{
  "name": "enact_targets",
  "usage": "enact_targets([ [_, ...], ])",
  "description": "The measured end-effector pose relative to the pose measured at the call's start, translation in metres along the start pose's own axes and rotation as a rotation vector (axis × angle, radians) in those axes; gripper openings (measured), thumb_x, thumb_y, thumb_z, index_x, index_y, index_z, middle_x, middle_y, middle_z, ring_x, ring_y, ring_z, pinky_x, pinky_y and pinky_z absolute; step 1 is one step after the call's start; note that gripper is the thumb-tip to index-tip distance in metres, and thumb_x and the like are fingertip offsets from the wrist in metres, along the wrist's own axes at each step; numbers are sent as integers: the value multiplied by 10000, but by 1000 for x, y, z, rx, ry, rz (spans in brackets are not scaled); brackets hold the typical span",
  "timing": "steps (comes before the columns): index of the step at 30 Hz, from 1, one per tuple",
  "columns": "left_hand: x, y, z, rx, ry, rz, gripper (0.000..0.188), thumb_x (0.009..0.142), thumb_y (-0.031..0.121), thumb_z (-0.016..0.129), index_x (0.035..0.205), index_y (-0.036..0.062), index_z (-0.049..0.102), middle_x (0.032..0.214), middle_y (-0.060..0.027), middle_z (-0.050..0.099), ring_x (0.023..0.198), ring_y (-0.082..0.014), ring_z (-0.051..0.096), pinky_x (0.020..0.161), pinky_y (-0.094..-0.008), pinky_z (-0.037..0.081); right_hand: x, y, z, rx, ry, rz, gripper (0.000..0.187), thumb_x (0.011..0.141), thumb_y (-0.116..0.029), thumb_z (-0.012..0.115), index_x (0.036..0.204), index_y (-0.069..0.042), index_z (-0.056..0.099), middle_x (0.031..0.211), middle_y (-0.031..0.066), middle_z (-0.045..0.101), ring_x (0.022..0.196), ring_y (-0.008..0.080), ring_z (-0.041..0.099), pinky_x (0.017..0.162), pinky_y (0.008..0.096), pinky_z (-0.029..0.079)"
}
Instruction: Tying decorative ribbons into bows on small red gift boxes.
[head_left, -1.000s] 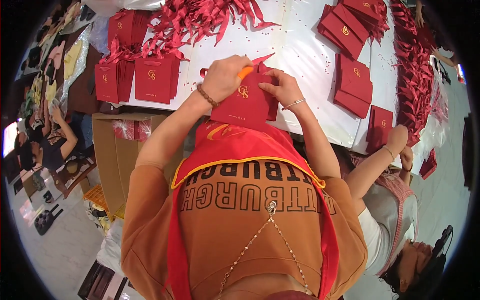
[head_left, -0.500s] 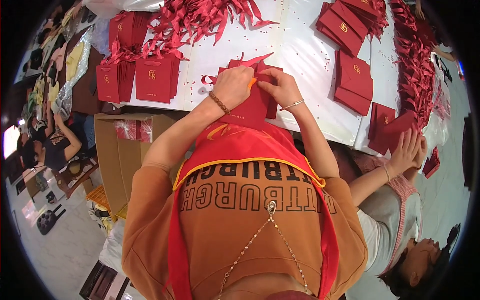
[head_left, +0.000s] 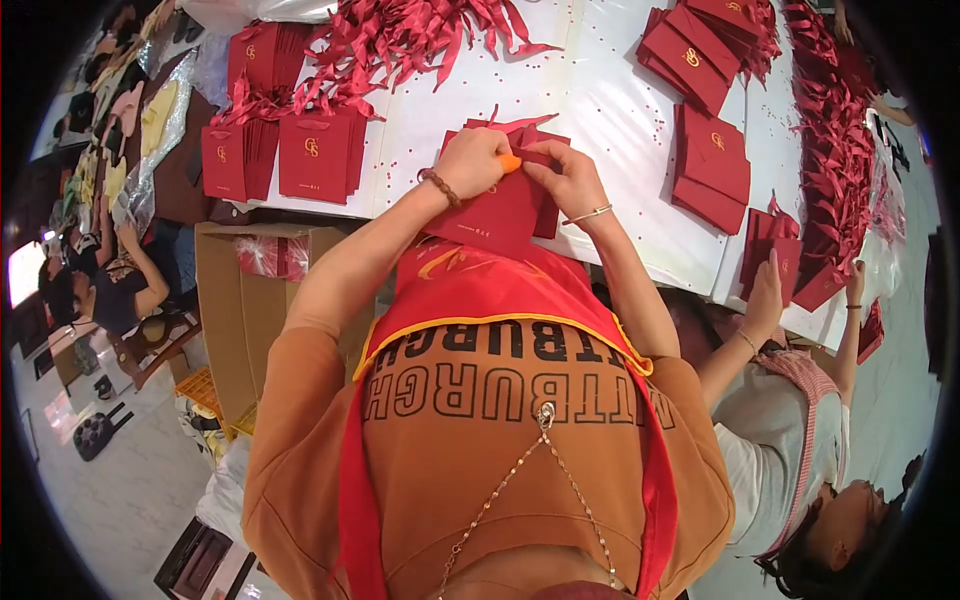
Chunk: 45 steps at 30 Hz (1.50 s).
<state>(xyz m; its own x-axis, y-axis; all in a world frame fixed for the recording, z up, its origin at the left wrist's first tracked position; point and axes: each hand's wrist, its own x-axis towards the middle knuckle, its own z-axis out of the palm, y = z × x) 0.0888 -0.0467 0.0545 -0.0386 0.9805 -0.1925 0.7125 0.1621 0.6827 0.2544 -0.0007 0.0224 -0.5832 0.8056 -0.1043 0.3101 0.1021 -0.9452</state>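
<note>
At the table's near edge, my left hand [head_left: 474, 166] is closed on the top of a small red paper bag [head_left: 487, 218] with gold print. A small orange piece [head_left: 510, 163] shows at the tip of my left thumb; whether it is a finger cover or a tool I cannot tell. My right hand [head_left: 568, 184] pinches at the bag's upper right edge, thumb against forefinger. A red ribbon [head_left: 530, 123] sticks out beyond the fingers, its lower part hidden by them. More red bags [head_left: 547, 216] lie beneath this one.
Red bags with ribbon handles [head_left: 318, 155] stand stacked at the left, below a heap of ribbons [head_left: 410, 45]. Flat bag stacks [head_left: 709, 165] lie at the right. A cardboard box [head_left: 228, 320] is beside my left arm. A co-worker's hand [head_left: 767, 297] holds a bag at the right.
My hands stay at the bag's top with small finger shifts; the orange piece shows more plainly. The co-worker's hands have parted, one now raising a bag. The view has shifted slightly.
</note>
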Motion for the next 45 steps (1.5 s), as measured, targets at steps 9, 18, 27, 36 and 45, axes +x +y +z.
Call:
enact_targets([
  [9,-12,8,15,260,246,253,99,721,110,577,697,19,547,632,-168,569,625,-336,566,550,-413,434,-6,8,-3,165,-36,58,255,764,-131,601,984,-2,590,863,114,617,746,168,568,678,272,447],
  [18,-8,-8,0,161,23,247,174,740,175,624,703,20,553,600,-151,566,604,-319,574,535,-390,429,-7,-2,-3,24,-74,-20,249,768,-118,591,995,-16,581,894,121,610,770,212,578,699,276,447],
  [27,-10,-7,-3,190,48,198,204,744,179,642,677,9,550,595,-141,583,537,-265,586,497,-345,430,-8,-22,1,-330,-39,-248,210,758,-81,564,964,-46,588,827,127,568,758,301,555,658,350,449],
  [36,-9,-11,3,-153,39,24,181,705,173,644,686,2,588,619,-150,590,574,-278,585,522,-353,441,-4,-22,-9,-32,-158,33,275,782,-81,553,1050,-26,564,912,134,593,776,242,570,704,303,451],
  [45,-17,-1,-4,-5,3,98,223,728,241,640,698,29,577,615,-136,585,583,-299,578,524,-385,426,0,-29,-12,-78,-254,-83,298,785,-45,532,1081,-17,538,957,146,582,849,265,566,749,311,446],
])
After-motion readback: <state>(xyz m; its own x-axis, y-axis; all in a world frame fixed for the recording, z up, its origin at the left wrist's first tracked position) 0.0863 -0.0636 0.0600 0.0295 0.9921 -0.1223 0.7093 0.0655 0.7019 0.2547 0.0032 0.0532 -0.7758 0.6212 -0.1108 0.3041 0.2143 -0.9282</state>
